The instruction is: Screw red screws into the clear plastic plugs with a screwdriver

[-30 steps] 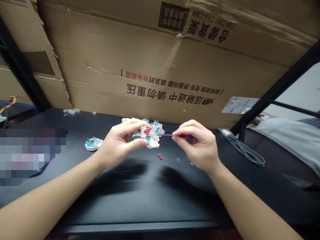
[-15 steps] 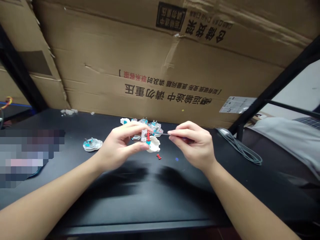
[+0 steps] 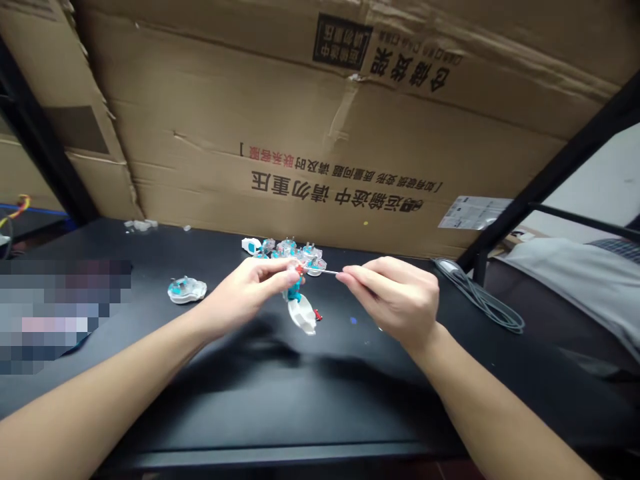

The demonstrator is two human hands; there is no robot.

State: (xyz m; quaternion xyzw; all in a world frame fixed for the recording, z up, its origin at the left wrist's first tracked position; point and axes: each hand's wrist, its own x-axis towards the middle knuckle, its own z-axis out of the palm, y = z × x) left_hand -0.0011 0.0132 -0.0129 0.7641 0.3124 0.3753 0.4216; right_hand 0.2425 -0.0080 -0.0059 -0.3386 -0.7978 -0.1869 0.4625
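My left hand (image 3: 250, 293) pinches a small toy part (image 3: 299, 301) of white, teal and clear plastic with a red pin at its top. The part hangs tilted, its white shell pointing down towards the black table (image 3: 280, 387). My right hand (image 3: 397, 297) is closed round a thin screwdriver (image 3: 325, 271), and the metal tip touches the red pin. A loose red pin (image 3: 318, 314) lies on the table just below the part.
Several more teal and white toy parts (image 3: 290, 250) lie behind my hands, and one (image 3: 187, 289) lies to the left. A big cardboard box (image 3: 330, 120) stands along the back. A grey cable (image 3: 480, 297) lies at the right beside a black frame post (image 3: 545, 180).
The toy part has swung so that its white shell now hangs downward. My left hand's grip has shifted to the part's top. Both hands sit slightly lower.
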